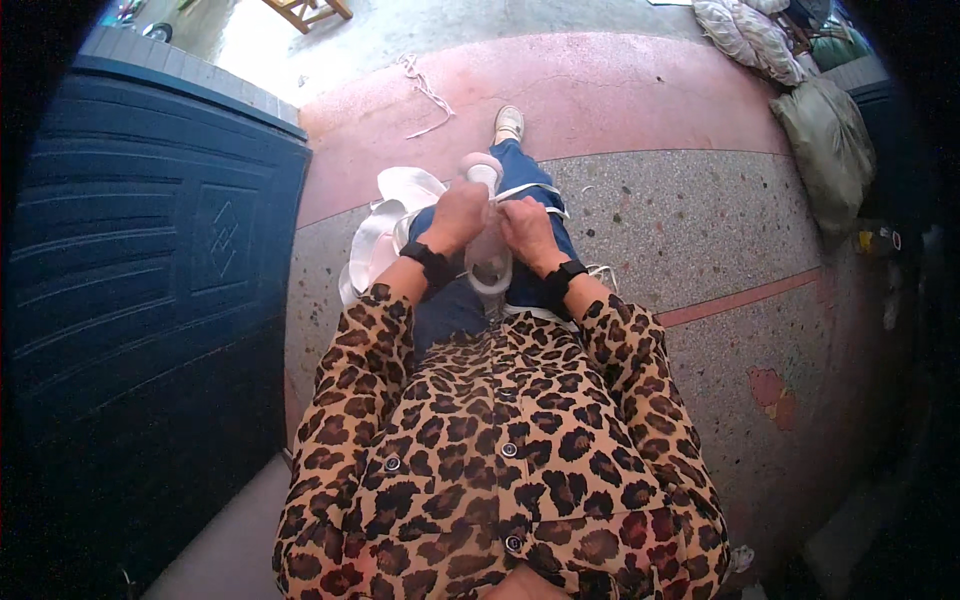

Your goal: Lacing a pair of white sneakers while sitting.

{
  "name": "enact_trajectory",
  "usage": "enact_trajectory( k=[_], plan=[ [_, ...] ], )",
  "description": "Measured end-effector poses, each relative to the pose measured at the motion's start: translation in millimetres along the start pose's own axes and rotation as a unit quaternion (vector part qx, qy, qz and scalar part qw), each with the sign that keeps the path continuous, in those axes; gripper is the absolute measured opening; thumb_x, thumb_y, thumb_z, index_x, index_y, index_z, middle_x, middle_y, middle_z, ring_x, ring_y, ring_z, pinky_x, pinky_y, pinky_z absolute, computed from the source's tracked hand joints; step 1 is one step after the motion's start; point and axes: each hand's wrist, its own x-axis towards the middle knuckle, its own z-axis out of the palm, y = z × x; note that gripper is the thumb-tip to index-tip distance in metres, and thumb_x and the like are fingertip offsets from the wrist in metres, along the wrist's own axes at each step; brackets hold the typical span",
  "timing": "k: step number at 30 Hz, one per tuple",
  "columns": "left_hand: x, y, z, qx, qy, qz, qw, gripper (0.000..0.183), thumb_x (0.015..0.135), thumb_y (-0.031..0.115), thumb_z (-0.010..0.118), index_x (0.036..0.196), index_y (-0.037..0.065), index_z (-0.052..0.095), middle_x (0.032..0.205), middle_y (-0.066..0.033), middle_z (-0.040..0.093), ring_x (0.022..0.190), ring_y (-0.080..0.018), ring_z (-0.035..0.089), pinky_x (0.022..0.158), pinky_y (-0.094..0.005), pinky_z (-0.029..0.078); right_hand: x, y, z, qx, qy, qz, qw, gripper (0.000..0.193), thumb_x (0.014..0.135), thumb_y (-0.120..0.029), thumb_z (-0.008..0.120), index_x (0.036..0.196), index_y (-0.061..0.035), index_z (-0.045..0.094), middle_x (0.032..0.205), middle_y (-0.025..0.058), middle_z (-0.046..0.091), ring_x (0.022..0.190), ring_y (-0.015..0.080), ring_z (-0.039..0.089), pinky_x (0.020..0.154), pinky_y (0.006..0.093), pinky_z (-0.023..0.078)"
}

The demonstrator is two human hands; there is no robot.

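Observation:
Over my lap is a pale, partly see-through thing (488,262) with a narrow middle, a rounded pinkish-white upper end and a wider looped lower end; its kind is unclear. My left hand (458,217) is closed around its narrow middle. My right hand (528,232) is closed, its fingers pinched together against the other side of the thing; what exactly they grip is too small to make out. Beside my left leg lies a pile of white curved pieces (385,225), perhaps fabric. Thin white strips (545,190) lie across my right trouser leg.
A dark blue panelled door (150,220) stands at the left. On the pink floor ahead lies a tangled white cord (428,92). At the far right are a full greenish sack (828,150) and a pale bundle (745,40). A wooden stool leg (305,14) shows at the top.

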Motion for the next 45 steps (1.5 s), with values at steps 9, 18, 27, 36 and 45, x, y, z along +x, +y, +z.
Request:
enact_trajectory(
  k=[9, 18, 27, 36, 45],
  plan=[
    [28, 6, -37, -0.424, -0.075, -0.201, 0.880, 0.042, 0.082, 0.017, 0.073, 0.117, -0.001, 0.058, 0.091, -0.0084, 0.068, 0.078, -0.0120, 0.062, 0.066, -0.0253, 0.049, 21, -17, -13, -0.207, -0.079, -0.103, 0.970, 0.013, 0.080, -0.014, 0.060, 0.090, -0.0108, 0.066, 0.091, 0.0058, 0.062, 0.096, 0.0226, 0.056, 0.078, 0.0377, 0.041],
    [62, 26, -23, -0.300, -0.265, -0.079, 0.913, 0.036, 0.083, 0.025, 0.071, 0.108, -0.001, 0.067, 0.100, -0.0167, 0.070, 0.093, -0.0238, 0.066, 0.081, -0.0339, 0.051, 37, -55, -167, -0.016, 0.252, -0.208, 0.945, 0.020, 0.073, 0.000, 0.063, 0.091, -0.0080, 0.059, 0.085, 0.0099, 0.057, 0.078, 0.0301, 0.054, 0.075, 0.0418, 0.042],
    [75, 1, 36, -0.166, -0.243, 0.001, 0.956, 0.025, 0.085, 0.017, 0.062, 0.103, 0.001, 0.069, 0.098, -0.0204, 0.071, 0.096, -0.0350, 0.067, 0.086, -0.0409, 0.051, -8, -33, -437, 0.125, 0.570, -0.134, 0.801, 0.021, 0.098, -0.021, 0.055, 0.101, -0.0004, 0.062, 0.088, 0.0090, 0.063, 0.076, 0.0212, 0.060, 0.067, 0.0320, 0.049],
    [19, -42, -9, -0.175, -0.068, -0.083, 0.979, 0.025, 0.083, 0.013, 0.061, 0.105, 0.001, 0.066, 0.097, -0.0179, 0.070, 0.091, -0.0300, 0.067, 0.084, -0.0381, 0.051, 9, 17, -322, 0.589, 0.237, 0.133, 0.761, 0.013, 0.097, -0.022, 0.058, 0.100, -0.0093, 0.057, 0.072, -0.0041, 0.047, 0.058, 0.0073, 0.041, 0.050, 0.0227, 0.036],
    [3, -51, 10, 0.041, -0.029, 0.053, 0.997, 0.019, 0.082, 0.008, 0.061, 0.099, 0.002, 0.064, 0.084, -0.0189, 0.066, 0.078, -0.0380, 0.063, 0.075, -0.0458, 0.051, -6, 2, -9, 0.345, -0.141, 0.208, 0.905, 0.025, 0.093, -0.025, 0.060, 0.104, -0.0042, 0.067, 0.075, 0.0098, 0.066, 0.064, 0.0254, 0.061, 0.058, 0.0360, 0.048]
  ],
)
